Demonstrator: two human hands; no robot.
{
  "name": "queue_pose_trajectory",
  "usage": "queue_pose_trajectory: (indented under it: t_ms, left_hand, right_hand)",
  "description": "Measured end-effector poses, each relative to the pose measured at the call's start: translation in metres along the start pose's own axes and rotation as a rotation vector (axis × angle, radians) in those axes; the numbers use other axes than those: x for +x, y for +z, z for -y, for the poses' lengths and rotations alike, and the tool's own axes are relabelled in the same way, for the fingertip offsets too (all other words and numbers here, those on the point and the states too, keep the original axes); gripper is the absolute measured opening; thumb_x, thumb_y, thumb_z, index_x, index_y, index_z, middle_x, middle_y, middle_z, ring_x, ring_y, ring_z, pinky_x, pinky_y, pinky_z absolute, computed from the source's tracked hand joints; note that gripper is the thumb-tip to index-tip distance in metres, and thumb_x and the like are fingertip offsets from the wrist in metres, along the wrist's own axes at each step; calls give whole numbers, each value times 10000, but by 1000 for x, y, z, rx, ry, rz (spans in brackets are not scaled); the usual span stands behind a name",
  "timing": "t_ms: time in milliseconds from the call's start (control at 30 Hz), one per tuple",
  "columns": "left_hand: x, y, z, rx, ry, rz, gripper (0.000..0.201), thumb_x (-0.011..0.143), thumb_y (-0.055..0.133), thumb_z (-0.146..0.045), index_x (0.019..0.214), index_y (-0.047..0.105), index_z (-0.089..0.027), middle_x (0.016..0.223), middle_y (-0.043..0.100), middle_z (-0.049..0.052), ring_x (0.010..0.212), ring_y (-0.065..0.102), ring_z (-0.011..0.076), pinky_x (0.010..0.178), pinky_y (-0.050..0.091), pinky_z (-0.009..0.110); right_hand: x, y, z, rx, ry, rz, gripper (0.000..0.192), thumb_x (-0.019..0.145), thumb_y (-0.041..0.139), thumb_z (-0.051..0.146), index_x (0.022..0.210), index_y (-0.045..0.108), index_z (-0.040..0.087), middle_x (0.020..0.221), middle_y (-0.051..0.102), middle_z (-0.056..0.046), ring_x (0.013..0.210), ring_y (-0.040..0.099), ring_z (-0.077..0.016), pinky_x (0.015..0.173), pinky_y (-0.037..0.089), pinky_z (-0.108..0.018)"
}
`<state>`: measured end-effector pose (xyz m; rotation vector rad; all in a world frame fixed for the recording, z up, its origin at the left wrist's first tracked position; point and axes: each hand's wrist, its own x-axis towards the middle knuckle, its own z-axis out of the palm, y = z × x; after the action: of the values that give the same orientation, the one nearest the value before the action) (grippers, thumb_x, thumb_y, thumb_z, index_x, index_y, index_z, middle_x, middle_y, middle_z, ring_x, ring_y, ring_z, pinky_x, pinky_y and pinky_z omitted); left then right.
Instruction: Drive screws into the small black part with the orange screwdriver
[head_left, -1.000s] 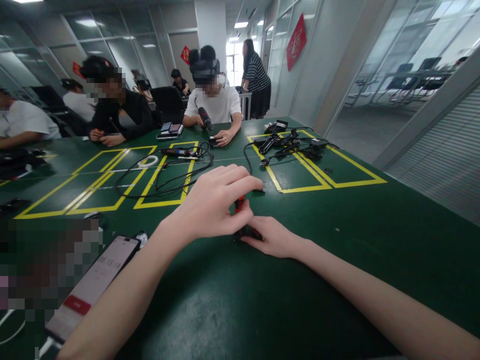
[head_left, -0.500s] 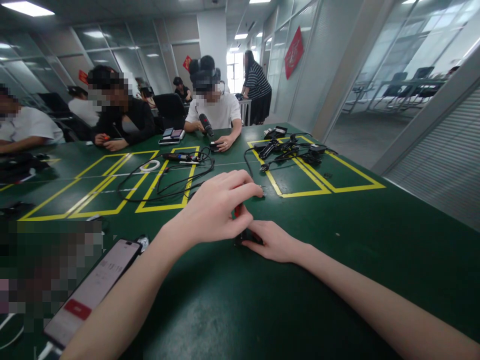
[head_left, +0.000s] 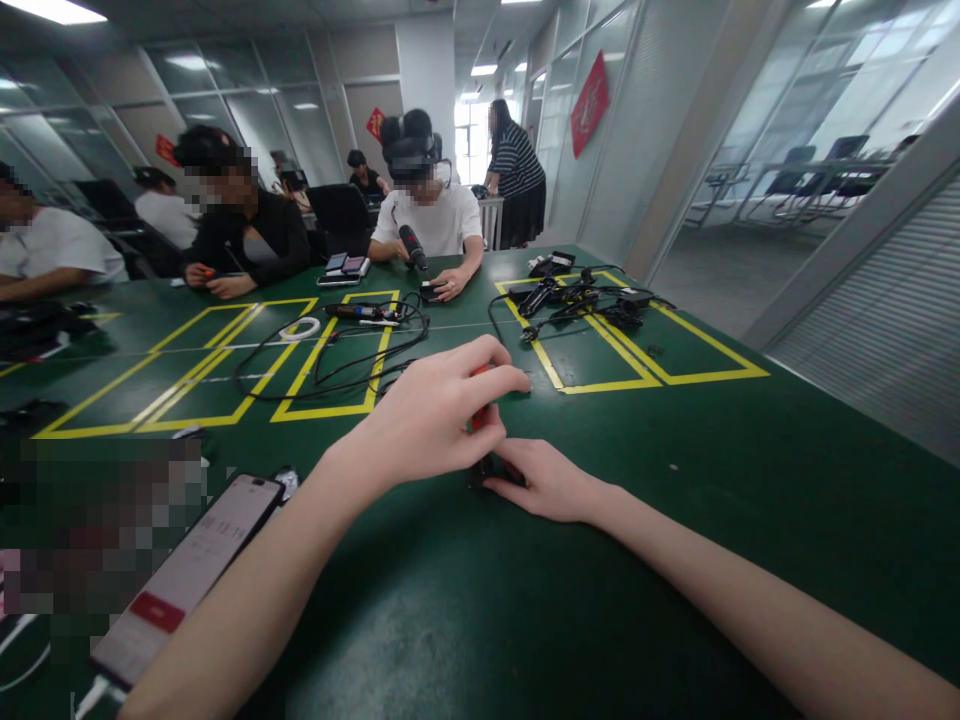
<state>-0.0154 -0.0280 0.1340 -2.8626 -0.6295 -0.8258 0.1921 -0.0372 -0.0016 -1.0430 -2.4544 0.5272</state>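
At left, a black-edged smartphone [head_left: 191, 565] with a lit screen lies on the dark green counter [head_left: 750, 480]. The left hand [head_left: 450, 408] grips a red tool [head_left: 478, 416], largely hidden by fingers, just above a small black object [head_left: 486, 472]. The right hand [head_left: 544, 482] holds that object low at the counter. Tangled black cables [head_left: 581, 297] lie beyond, rightward.

A red tool [head_left: 478, 418], mostly hidden, stands roughly upright; at six o'clock from it sits a black piece [head_left: 484, 472], partly covered.
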Motion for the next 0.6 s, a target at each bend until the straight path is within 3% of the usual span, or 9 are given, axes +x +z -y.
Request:
queue_pose_trajectory:
  t_ms: [233, 367, 500, 600]
  left_hand:
    - [0, 0, 1, -2, -21, -6, 381, 966, 534, -142, 1328, 644, -180, 1182, 718, 81, 872, 694, 144, 717, 517, 247]
    - [0, -1, 0, -33, 8, -4, 422, 901, 531, -82, 1294, 665, -158, 1155, 712, 97, 951, 690, 175, 786, 537, 269]
    - [-1, 2, 1, 14, -10, -16, 388, 952, 503, -91, 1295, 667, -170, 1213, 688, 89, 787, 663, 119, 683, 506, 242]
    - [0, 1, 0, 20, -22, -12, 333, 969, 524, -143, 1262, 678, -176, 1177, 702, 75, 790, 669, 126, 686, 508, 250]
  right_hand:
    - [0, 0, 0, 5, -1, 1, 220, 965, 678, 197, 1180, 647, 159, 932, 739, -74, 788, 686, -226, 762, 521, -327]
    - [0, 1, -1, 10, -7, -16, 209, 959, 681, 193, 1165, 651, 174, 953, 747, -74, 793, 685, -223, 767, 524, -328]
    - [0, 0, 0, 5, -5, 8, 218, 971, 664, 199, 1183, 639, 160, 932, 742, -72, 771, 677, -216, 761, 522, -327]
    - [1, 1, -1, 7, -5, -5, 219, 961, 673, 192, 1177, 647, 166, 936, 744, -72, 779, 683, -219, 758, 522, -323]
